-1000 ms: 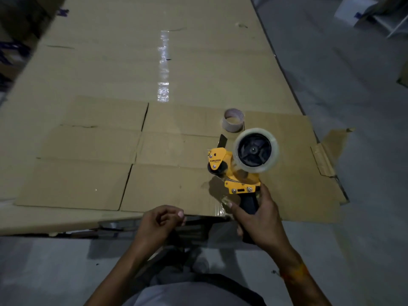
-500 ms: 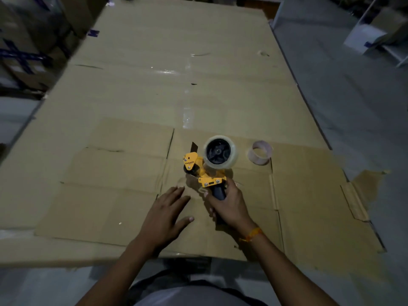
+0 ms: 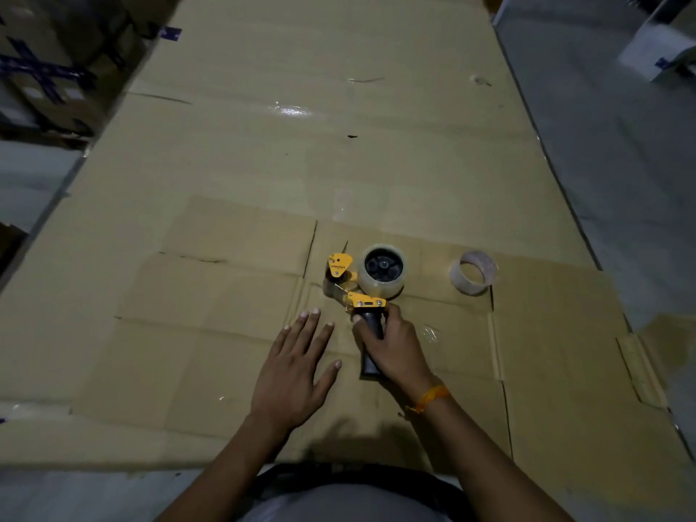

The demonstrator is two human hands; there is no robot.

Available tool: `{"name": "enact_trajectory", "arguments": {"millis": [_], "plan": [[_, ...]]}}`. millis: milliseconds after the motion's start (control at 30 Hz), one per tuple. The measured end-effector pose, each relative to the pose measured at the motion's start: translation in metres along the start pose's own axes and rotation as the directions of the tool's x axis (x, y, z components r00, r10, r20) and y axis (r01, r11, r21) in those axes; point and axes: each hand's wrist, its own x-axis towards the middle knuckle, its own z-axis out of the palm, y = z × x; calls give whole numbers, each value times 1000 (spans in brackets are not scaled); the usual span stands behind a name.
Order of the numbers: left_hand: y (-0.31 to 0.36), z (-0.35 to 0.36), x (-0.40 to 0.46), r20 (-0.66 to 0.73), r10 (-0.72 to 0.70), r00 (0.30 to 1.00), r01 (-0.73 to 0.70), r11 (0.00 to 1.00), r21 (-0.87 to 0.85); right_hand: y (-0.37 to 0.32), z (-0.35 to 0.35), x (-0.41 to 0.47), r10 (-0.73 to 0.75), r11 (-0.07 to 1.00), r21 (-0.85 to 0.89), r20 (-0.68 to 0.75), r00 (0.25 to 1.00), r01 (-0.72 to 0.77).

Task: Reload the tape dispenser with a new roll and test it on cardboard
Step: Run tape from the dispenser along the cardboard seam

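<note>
A cardboard-covered table (image 3: pixel 263 145) carries a flattened box (image 3: pixel 226 295) and 1 empty tape core (image 3: pixel 473 273).

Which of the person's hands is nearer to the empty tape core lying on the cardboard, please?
The right hand, which grips the dispenser's handle, below and left of the empty tape core. The left hand lies flat on the cardboard, further left.
</note>
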Motion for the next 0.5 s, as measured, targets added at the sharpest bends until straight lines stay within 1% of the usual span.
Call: {"name": "enact_trajectory", "arguments": {"millis": [100, 200, 233, 267, 333, 367, 433, 467, 500], "plan": [[0, -1, 0, -5, -3, 1000, 3, 1000, 0, 6, -19, -17, -24, 995, -99, 70, 997, 31], [3, -2, 1, -6, -16, 1000, 16, 1000, 13, 32, -60, -56, -20, 998, -55, 69, 997, 24], [4, -3, 1, -6, -20, 1000, 20, 1000, 12, 47, -79, -73, -63, 996, -63, 71, 995, 68], [5, -3, 1, -9, -24, 1000, 24, 1000, 13, 63, -100, -91, -130, 984, -106, 105, 986, 141], [5, -3, 2, -14, -32, 999, 32, 999, 18, 107, -138, -121, -241, 924, -241, 237, 941, 298], [6, -4, 3, -14, -38, 999, 38, 999, 18, 129, -153, -133, -243, 874, -342, 305, 921, 344], [8, -5, 3, -17, -50, 999, 50, 999, 18, 164, -173, -144, -196, 744, -534, 400, 895, 401], [9, -5, 3, -15, -53, 998, 53, 998, 23, 175, -179, -144, -165, 707, -575, 432, 887, 412], [11, -6, 3, -18, -51, 999, 51, 998, 27, 180, -186, -140, -151, 709, -569, 455, 878, 417]]}}
